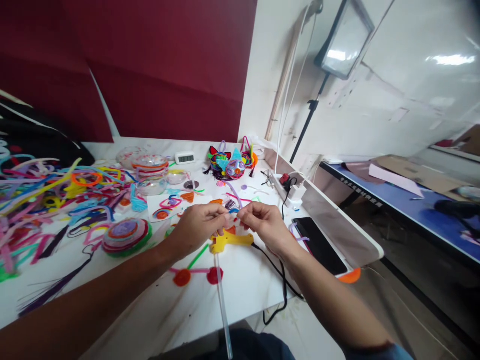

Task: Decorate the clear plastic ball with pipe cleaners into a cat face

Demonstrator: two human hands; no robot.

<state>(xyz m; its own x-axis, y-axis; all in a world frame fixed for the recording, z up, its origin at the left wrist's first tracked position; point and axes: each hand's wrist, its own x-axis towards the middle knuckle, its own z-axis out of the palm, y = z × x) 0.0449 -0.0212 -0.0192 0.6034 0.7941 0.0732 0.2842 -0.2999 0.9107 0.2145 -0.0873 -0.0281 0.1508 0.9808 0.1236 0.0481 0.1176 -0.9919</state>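
Near the table's middle, my left hand (202,224) and my right hand (266,225) face each other, each with thumb and forefinger pinched. A small blue pipe cleaner piece (234,211) spans the short gap between the fingertips; its ends are hidden by the fingers. Just below my hands lies a yellow hot glue gun (232,241), with a long clear glue stick (224,310) reaching toward the front edge. To its left rest a red coil disc (215,275) and an orange coil disc (182,277), near pink and green pipe cleaner strips.
Loose pipe cleaners (41,200) pile up at the left, beside a round striped coil piece (127,236). Finished colourful ornaments (232,164) and a white digital timer (185,158) stand at the back. A power strip (290,192) and a black phone (318,245) lie along the right edge.
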